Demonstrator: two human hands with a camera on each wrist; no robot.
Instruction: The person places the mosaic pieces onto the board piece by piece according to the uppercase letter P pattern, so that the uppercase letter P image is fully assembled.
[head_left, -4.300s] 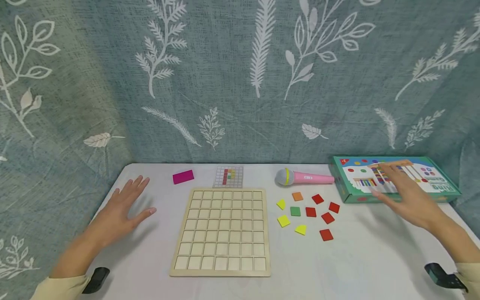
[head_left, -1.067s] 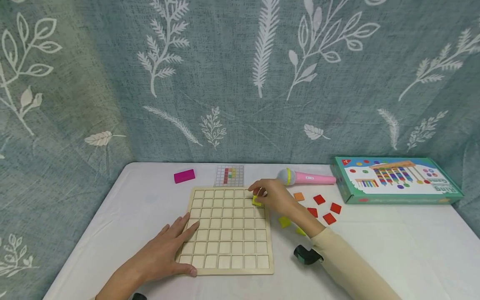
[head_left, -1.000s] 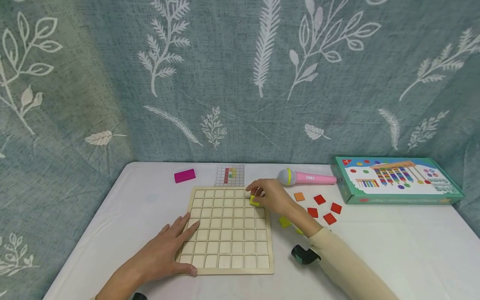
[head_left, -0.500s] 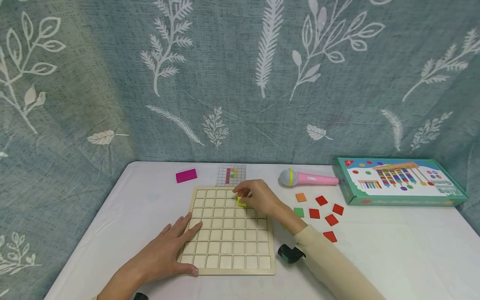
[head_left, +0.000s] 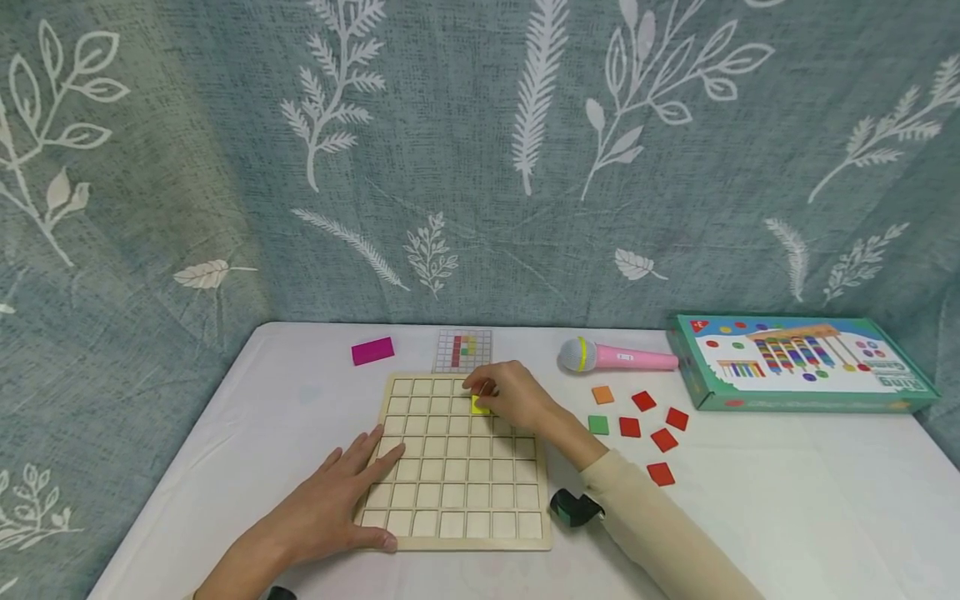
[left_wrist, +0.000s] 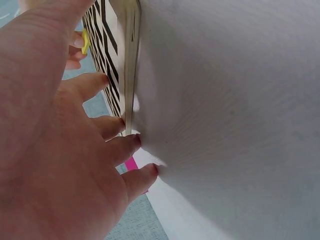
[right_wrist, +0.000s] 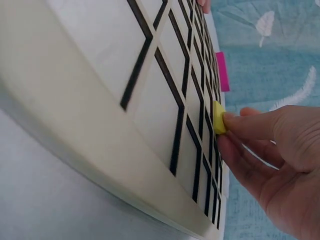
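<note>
Head view, lower left of the frame: the left hand rests with its fingers spread along the near-left edge of the wooden grid board, thumb at the bottom corner, gripping nothing and apparently steadying it. The board fills the lower centre. Near its top edge, right of centre, the right hand pinches a yellow piece between thumb and fingers, over a cell in the second row from the top. The right wrist view shows the piece against the grid, but I cannot tell whether it is fully seated.

The step in hand looks like fitting this piece into its cell. The next move seems to call for squaring its edges to the cell walls, pressing it flat and easing the pinch off without nudging the board.

Right of the board lie five red tiles, a green tile and an orange tile. Farther back, left to right, are a magenta block, a coloured grid card, a pink microphone and a green-edged box, all before a leaf-patterned curtain.
</note>
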